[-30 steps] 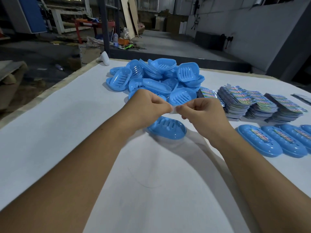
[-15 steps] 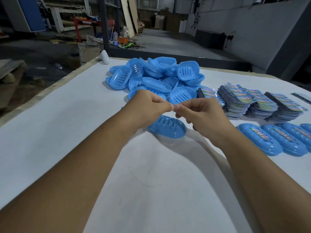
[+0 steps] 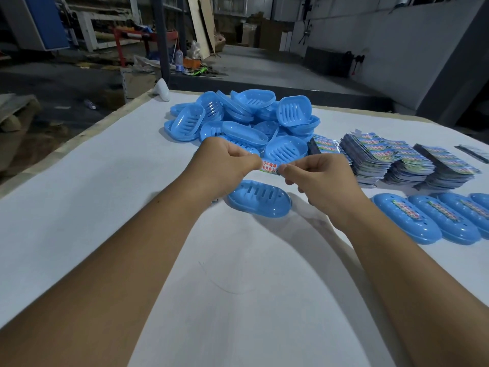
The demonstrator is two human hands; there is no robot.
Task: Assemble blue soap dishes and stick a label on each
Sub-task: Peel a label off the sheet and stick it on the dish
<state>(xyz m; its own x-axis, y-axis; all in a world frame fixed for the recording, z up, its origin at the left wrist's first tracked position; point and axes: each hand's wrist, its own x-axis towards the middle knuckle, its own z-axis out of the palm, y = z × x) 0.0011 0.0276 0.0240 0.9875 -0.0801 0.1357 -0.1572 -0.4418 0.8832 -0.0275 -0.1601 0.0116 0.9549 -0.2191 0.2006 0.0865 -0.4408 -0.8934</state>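
A label (image 3: 270, 167) printed with red characters is pinched at its ends by the left hand (image 3: 227, 165) and right hand (image 3: 321, 176), just above an assembled blue soap dish (image 3: 260, 199) with slotted top.

A factory floor or warehouse workshop: bare concrete floor (image 3: 264, 64), grey walls, leaning wooden boards (image 3: 202, 25), stacked cardboard boxes (image 3: 248, 33), and a long white-covered worktable (image 3: 79, 207) carrying a heap of blue soap dishes (image 3: 238, 120) and stacks of printed labels (image 3: 397, 160) for batch work
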